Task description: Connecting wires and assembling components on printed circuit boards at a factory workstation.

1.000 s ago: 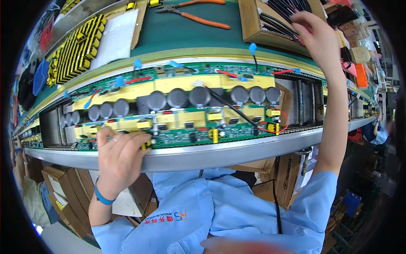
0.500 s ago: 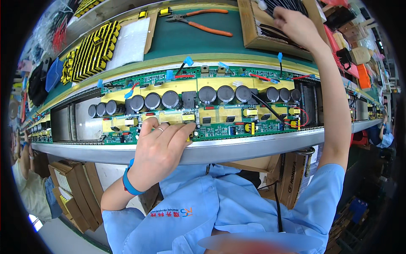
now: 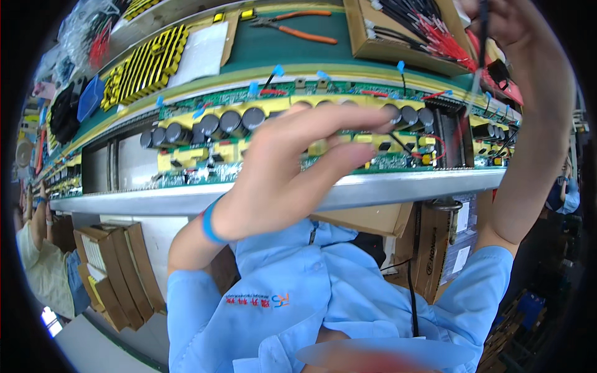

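Observation:
My left hand (image 3: 280, 165), a blue band on its wrist, hovers over the circuit board (image 3: 186, 180) with thumb and forefinger stretched apart and nothing between them. It hides part of the board's black round capacitors (image 3: 212, 125). My right hand (image 3: 507, 25), raised at the upper right and partly blurred, grips a black wire (image 3: 484, 37). The wire hangs down, smeared by motion, with a reddish lower end past the board's right side. Beside that hand stands a cardboard box (image 3: 359, 40) with black wires and red-sleeved ends (image 3: 438, 40).
Orange-handled cutters (image 3: 305, 36) lie on the green bench (image 3: 261, 53). Rows of yellow-black components (image 3: 146, 65) and a white foam sheet (image 3: 199, 56) are at the far left. The metal rail (image 3: 373, 189) runs along the near edge. Another person (image 3: 46, 255) stands at the left.
My right hand has come out of the box to the right, bringing a black wire. My left hand has lifted off the board's near edge, moved right and spread its fingers.

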`<control>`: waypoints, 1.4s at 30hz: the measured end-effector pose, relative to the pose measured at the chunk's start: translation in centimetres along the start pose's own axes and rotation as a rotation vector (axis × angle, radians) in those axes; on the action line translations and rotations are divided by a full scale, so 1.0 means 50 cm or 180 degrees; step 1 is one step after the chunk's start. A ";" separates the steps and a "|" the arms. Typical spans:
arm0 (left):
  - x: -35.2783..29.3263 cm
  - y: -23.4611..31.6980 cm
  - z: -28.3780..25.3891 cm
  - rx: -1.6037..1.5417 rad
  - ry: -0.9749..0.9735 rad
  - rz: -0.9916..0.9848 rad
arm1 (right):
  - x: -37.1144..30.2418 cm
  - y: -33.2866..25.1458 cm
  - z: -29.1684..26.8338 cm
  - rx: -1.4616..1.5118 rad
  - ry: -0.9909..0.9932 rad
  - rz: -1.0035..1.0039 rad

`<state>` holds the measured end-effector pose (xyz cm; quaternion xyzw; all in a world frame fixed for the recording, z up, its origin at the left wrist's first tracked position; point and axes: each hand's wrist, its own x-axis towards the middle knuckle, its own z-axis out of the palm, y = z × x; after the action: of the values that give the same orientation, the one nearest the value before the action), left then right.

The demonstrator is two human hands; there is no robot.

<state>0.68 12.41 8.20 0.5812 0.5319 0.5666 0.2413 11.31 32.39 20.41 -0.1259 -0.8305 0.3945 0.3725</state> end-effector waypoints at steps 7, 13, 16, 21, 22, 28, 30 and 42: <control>0.034 0.022 0.042 -0.2310 -0.0098 -0.1281 | -0.084 -0.017 0.084 0.0782 -0.0211 0.0918; 0.016 0.015 0.064 -0.2390 0.0196 -0.0761 | -0.090 -0.052 0.099 0.0416 -0.0377 0.0841; 0.000 -0.002 0.045 -0.1566 0.0487 -0.0449 | -0.108 -0.039 0.123 0.0659 -0.0762 0.0580; -0.030 -0.040 0.045 -0.0530 0.1418 0.0682 | -0.206 0.004 0.071 0.0306 -0.1810 0.0892; -0.033 -0.044 0.039 -0.0540 0.1396 0.0655 | -0.227 0.002 0.059 0.0319 -0.1796 0.0924; -0.067 -0.031 0.008 0.0931 0.0574 0.1142 | -0.304 0.039 0.056 -0.0194 -0.1525 0.0848; -0.064 -0.032 0.009 0.0740 0.0348 0.1159 | -0.311 0.060 0.073 -0.0317 -0.1462 -0.0188; -0.072 -0.053 0.039 0.0255 0.0044 0.1440 | -0.309 0.054 0.050 -0.1341 -0.1202 -0.1202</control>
<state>2.30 10.67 3.92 0.6909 0.4117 0.5887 0.0813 19.92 25.00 9.33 0.0312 -0.9567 0.1546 0.2445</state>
